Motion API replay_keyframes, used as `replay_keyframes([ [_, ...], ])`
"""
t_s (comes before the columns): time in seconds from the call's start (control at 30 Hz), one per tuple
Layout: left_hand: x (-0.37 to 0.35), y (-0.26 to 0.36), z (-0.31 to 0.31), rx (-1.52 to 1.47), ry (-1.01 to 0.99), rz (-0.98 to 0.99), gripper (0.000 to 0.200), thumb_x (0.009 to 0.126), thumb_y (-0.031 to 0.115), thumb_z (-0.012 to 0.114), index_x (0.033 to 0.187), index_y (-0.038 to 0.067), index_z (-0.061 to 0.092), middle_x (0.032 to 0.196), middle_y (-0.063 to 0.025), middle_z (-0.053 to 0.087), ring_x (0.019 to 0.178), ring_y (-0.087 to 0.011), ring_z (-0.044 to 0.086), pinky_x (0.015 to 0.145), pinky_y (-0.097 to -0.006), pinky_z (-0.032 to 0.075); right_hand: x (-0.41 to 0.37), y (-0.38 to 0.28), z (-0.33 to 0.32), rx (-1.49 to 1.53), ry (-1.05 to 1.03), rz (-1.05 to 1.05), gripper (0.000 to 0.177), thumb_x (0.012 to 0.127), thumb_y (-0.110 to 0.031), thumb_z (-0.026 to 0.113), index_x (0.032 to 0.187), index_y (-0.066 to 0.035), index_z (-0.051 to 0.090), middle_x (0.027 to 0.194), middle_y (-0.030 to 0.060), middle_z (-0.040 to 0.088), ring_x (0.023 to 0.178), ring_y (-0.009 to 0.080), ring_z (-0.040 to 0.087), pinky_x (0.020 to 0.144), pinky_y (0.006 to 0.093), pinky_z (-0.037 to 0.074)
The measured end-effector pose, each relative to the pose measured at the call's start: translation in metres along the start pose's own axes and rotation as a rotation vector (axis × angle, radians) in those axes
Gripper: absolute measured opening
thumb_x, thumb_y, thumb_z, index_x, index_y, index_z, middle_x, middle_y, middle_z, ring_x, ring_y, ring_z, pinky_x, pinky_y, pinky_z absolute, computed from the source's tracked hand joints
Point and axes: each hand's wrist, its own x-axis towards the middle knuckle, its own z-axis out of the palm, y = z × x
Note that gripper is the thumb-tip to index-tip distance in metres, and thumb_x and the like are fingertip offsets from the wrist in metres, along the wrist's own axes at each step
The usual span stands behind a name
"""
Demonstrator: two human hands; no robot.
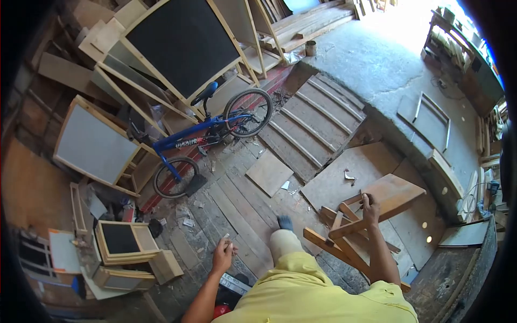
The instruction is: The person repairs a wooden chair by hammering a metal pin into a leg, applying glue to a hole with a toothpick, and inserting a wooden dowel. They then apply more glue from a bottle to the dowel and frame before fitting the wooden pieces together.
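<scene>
My right hand (pixel 370 209) is closed on the edge of a brown wooden chair (pixel 396 195). The chair is tilted, with its flat panel raised to the right and several crossed slats and legs below and left of it. The hand and forearm hide part of the frame. My left hand (pixel 223 254) is held low at the left of my body, its fingers curled. A small pale thing (pixel 226 236) sticks up from those fingers, too small to name. One foot (pixel 285 222) in a dark covering shows on the plank floor.
A blue bicycle (pixel 188 134) leans by framed boards, one with a black panel (pixel 183 43). A slatted ramp (pixel 315 126) rises to a concrete floor (pixel 377 64). Small wooden frames (pixel 126 239) stand at left. A square board (pixel 269 172) and scraps lie on the floor.
</scene>
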Motion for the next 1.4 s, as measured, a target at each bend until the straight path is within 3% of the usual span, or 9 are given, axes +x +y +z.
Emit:
replay_keyframes([
  [0.4,0.452,0.121,-0.009,0.294,-0.331,0.084,0.038,0.094,0.005,0.042,0.132,0.008,0.040,0.088,-0.0109,0.070,0.068,-0.0182,0.068,0.064,-0.0318,0.053,0.143,0.020,0.225,0.023,-0.170,0.431,0.025,0.092,-0.023,0.059,0.095,0.000,0.067,0.072,0.0071,0.067,0.059,0.0139,0.061,0.056,0.0304,0.049],
  [0.53,0.547,0.119,-0.040,0.225,-0.296,-0.249,0.043,0.092,0.001,0.039,0.135,0.010,0.036,0.087,-0.0139,0.069,0.067,-0.0188,0.068,0.061,-0.0302,0.055,0.205,-0.029,0.201,-0.081,-0.282,0.442,0.023,0.092,-0.018,0.058,0.098,0.003,0.066,0.076,0.0064,0.066,0.061,0.0128,0.060,0.055,0.0279,0.049],
  [0.7,0.665,0.132,-0.004,0.356,-0.365,-0.487,0.047,0.089,-0.004,0.034,0.133,0.012,0.033,0.094,-0.0198,0.066,0.062,-0.0228,0.067,0.056,-0.0309,0.054,0.318,-0.071,0.147,0.013,0.058,0.420,0.023,0.094,-0.023,0.055,0.093,-0.002,0.065,0.075,0.0047,0.064,0.060,0.0098,0.058,0.049,0.0246,0.044],
  [0.8,0.757,0.157,0.047,0.547,-0.470,-0.368,0.045,0.088,0.001,0.044,0.132,0.012,0.037,0.092,-0.0185,0.067,0.065,-0.0245,0.067,0.064,-0.0372,0.054,0.389,-0.110,0.150,0.072,0.237,0.528,0.020,0.094,-0.020,0.056,0.088,-0.003,0.063,0.073,0.0026,0.063,0.058,0.0092,0.054,0.051,0.0238,0.042],
  [0.87,0.848,0.162,0.096,0.732,-0.544,0.095,0.042,0.087,0.008,0.051,0.128,0.011,0.043,0.091,-0.0192,0.067,0.069,-0.0301,0.067,0.072,-0.0417,0.052,0.434,-0.087,0.164,0.096,0.244,0.560,0.019,0.095,-0.020,0.055,0.089,-0.004,0.063,0.073,0.0024,0.063,0.058,0.0085,0.054,0.050,0.0228,0.041],
  [1.0,1.023,0.321,0.240,0.758,-0.674,-0.037,0.039,0.090,0.022,0.052,0.128,0.012,0.047,0.092,-0.0216,0.067,0.089,-0.0362,0.065,0.082,-0.0435,0.049,0.510,-0.048,0.234,0.145,0.142,0.737,0.021,0.093,-0.024,0.059,0.092,-0.003,0.060,0.074,0.0054,0.063,0.052,0.0116,0.056,0.045,0.0251,0.043],
  [1.07,1.136,0.330,0.320,0.814,-0.674,-0.046,0.040,0.093,0.025,0.049,0.130,0.013,0.045,0.097,-0.0257,0.065,0.097,-0.0416,0.061,0.086,-0.0478,0.047,0.559,-0.070,0.282,0.084,-0.002,0.949,0.025,0.095,-0.025,0.055,0.099,0.000,0.061,0.081,0.0084,0.067,0.060,0.0144,0.061,0.050,0.0261,0.046],
  [1.13,1.247,0.320,0.400,0.778,-0.494,0.291,0.039,0.095,0.026,0.044,0.133,0.015,0.043,0.103,-0.0306,0.061,0.102,-0.0472,0.057,0.088,-0.0534,0.044,0.608,-0.080,0.328,0.071,-0.178,0.932,0.028,0.095,-0.025,0.054,0.104,0.000,0.062,0.085,0.0094,0.067,0.065,0.0155,0.063,0.055,0.0274,0.048],
  [1.4,1.492,0.512,0.651,0.403,-0.530,0.380,0.048,0.101,0.036,0.034,0.138,0.005,0.036,0.123,-0.0314,0.053,0.114,-0.0466,0.051,0.097,-0.0486,0.040,0.751,-0.130,0.379,0.257,-0.007,1.083,0.030,0.095,-0.027,0.054,0.102,0.001,0.063,0.088,0.0099,0.068,0.069,0.0172,0.064,0.058,0.0297,0.051],
])
